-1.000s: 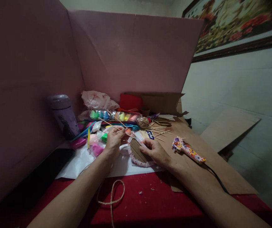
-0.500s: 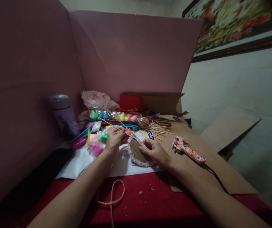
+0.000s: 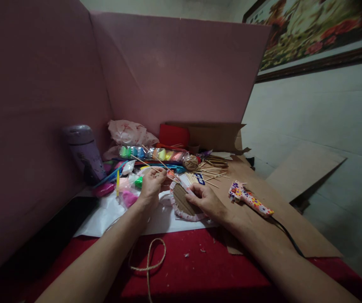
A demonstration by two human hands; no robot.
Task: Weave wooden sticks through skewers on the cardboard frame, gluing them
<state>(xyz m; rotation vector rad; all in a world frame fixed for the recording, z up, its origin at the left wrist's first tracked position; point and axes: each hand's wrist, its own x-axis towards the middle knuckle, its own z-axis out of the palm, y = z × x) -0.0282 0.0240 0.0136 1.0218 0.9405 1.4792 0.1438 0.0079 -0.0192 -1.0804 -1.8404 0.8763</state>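
My right hand (image 3: 205, 202) grips the right edge of a round cardboard disc (image 3: 184, 201) whose rim is wrapped in pale pink cloth; its bare corrugated side faces me. My left hand (image 3: 152, 185) pinches a thin wooden stick (image 3: 145, 163) that slants up to the left, its lower end by the disc's upper edge. A second stick (image 3: 159, 159) crosses close behind and points toward the disc's top; whether my fingers also hold it I cannot tell. White paper (image 3: 162, 225) lies beneath the disc.
A flowered glue gun (image 3: 250, 200) with a black cord rests on brown cardboard (image 3: 294, 231) at right. Loose sticks (image 3: 211, 172), a twine ball (image 3: 190, 162) and packed coloured clay (image 3: 130, 152) lie behind. A purple bottle (image 3: 84, 153) stands left. Twine (image 3: 155, 267) loops on the red cloth (image 3: 181, 277).
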